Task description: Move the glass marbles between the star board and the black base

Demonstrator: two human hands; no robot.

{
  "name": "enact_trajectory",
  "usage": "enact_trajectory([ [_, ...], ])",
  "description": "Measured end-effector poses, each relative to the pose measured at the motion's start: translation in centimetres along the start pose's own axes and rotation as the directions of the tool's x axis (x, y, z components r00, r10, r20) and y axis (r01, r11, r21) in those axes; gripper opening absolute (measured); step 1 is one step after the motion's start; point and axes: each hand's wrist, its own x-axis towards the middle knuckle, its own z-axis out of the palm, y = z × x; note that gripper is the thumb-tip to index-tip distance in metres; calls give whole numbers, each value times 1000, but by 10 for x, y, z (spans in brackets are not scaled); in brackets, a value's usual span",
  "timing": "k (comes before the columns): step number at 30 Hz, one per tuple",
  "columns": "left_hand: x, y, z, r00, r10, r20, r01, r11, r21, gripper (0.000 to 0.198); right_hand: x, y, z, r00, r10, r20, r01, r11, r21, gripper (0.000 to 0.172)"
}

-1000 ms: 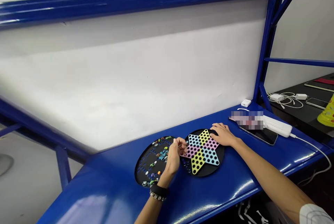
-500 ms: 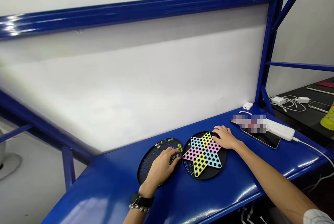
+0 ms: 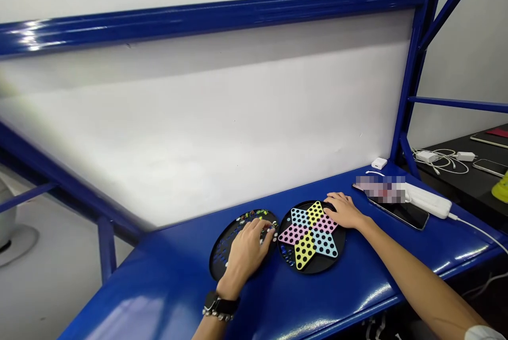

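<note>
A round black tray (image 3: 216, 271) holds loose glass marbles (image 3: 260, 213), bunched mostly along its far and right side. My left hand (image 3: 248, 247) reaches over this tray, fingers curled and thumb drawn close to the index finger among the marbles. Whatever sits between those fingertips is too small to make out. Beside it, touching or nearly so, lies a round Chinese checkers board (image 3: 310, 234) with a pink, yellow and blue star full of black holes. Dark blue marbles (image 3: 286, 254) lie at its lower left. My right hand (image 3: 343, 210) rests on the board's upper right rim, fingers stretched out.
Both round pieces lie on a blue metal shelf (image 3: 166, 266) against a white wall panel. To the right are a phone (image 3: 413, 216), a white power bank (image 3: 428, 200) with a cable, and a small white case (image 3: 379, 163). Chargers with cables (image 3: 440, 159) lie on a black table.
My left hand has shifted slightly over the tray, with its thumb and fingertips now raised a little off the marbles. My right hand keeps its place on the board. The view has tilted slightly.
</note>
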Motion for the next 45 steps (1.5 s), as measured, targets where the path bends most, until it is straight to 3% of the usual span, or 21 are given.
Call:
enact_trajectory([
  [2,-7,8,-4,1000,-5,-12,4,996,-90,26,0,0,0,1000,4,6,-4,1000,-3,49],
  [6,-22,28,-6,989,116,90,-92,967,-239,24,0,0,-1,1000,5,7,-4,1000,-13,48],
  [11,-39,29,1,989,111,98,-83,965,-250,27,0,-1,-1,1000,5,10,-5,1000,-18,47],
  [15,-53,2,2,1000,-24,-11,20,974,-227,28,0,-1,-1,1000,4,13,-4,1000,-18,49],
  [19,-64,-44,0,956,-270,-119,251,956,-155,34,-1,0,-1,1000,6,6,-6,1000,-21,49],
  [21,-65,-63,1,946,-305,-110,294,950,-102,38,0,0,0,1000,8,8,-8,1000,-24,49],
  [25,-54,-75,6,981,-191,-37,191,982,-15,44,0,1,1,1000,14,2,-14,999,-30,48],
  [31,-23,-57,5,988,10,155,-28,993,112,54,-1,1,0,1000,16,1,-16,1000,-25,48],
  [35,-15,-49,3,977,11,212,-53,979,195,56,-1,1,1,1000,12,-6,-12,1000,-26,48],
  [40,-15,-43,6,980,13,199,-77,945,317,47,-1,1,1,1000,12,4,-12,1000,-22,49],
  [45,-10,-40,6,980,35,195,-98,942,321,38,-2,-1,-1,1000,10,2,-10,1000,-19,50],
])
